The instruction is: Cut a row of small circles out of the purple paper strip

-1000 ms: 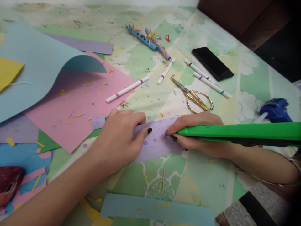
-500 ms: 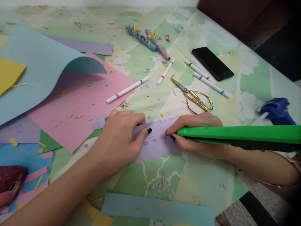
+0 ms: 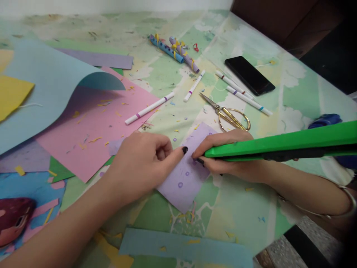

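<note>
A purple paper (image 3: 182, 186) with small drawn rings lies turned at a slant on the patterned tablecloth. At its left edge, my left hand (image 3: 145, 163) is closed with fingers curled, its dark-nailed thumb pressing the sheet. My right hand (image 3: 225, 149) rests over the paper's right part, closed around the tip end of a long green tool (image 3: 279, 145) that runs out to the right edge of the view. Its working tip is hidden by the fingers. Gold-handled scissors (image 3: 227, 113) lie just beyond the right hand.
Behind lie white markers (image 3: 150, 108), a black phone (image 3: 249, 75) and two decorated paper rolls (image 3: 167, 48). Pink paper (image 3: 83, 149) and a curled light blue sheet (image 3: 50, 85) cover the left. A light blue strip (image 3: 184, 247) is in front, a blue object (image 3: 325, 120) at right.
The purple paper has turned, its near end swinging toward me. My left thumb has stretched further over it. My right hand and the green tool have shifted slightly left and up, the tool's far end rising.
</note>
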A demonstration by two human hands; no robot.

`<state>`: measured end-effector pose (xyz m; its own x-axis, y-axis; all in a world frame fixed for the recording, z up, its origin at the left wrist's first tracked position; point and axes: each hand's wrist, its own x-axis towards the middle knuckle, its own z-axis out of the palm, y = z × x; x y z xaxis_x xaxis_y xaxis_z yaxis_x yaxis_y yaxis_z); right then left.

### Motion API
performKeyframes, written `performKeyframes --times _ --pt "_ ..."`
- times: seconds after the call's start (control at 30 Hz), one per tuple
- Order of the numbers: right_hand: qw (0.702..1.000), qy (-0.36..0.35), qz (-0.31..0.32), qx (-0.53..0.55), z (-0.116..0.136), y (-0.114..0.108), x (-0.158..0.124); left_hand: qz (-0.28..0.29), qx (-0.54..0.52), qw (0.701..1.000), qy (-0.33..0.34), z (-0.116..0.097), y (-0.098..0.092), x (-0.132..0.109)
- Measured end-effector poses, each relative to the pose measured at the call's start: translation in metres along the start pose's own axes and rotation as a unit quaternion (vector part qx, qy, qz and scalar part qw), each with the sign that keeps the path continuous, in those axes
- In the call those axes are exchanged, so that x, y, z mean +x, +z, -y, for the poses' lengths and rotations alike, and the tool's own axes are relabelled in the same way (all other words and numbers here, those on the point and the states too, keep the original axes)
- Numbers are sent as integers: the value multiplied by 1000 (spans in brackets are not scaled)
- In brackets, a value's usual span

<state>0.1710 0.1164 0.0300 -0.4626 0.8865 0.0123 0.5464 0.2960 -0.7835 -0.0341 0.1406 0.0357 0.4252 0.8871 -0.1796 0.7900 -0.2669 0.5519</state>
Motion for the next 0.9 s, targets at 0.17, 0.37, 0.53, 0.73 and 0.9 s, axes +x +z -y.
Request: performKeyframes --times 0.17,0.37,0.53,0.73,0.9 --pt "1000 -16 -11 -4 3 0 -1 -16 43 999 12 1 8 7" --pt "998 -8 -43 -41 0 6 -2 -31 40 997 50 3 12 5" --pt "996 -15 -76 -34 -4 10 -2 -34 29 998 52 4 13 4" --pt "996 -28 -79 -39 -5 10 -3 -29 28 998 43 3 13 4" --pt "996 -8 -82 -43 -3 10 -3 -32 30 998 44 1 12 4"
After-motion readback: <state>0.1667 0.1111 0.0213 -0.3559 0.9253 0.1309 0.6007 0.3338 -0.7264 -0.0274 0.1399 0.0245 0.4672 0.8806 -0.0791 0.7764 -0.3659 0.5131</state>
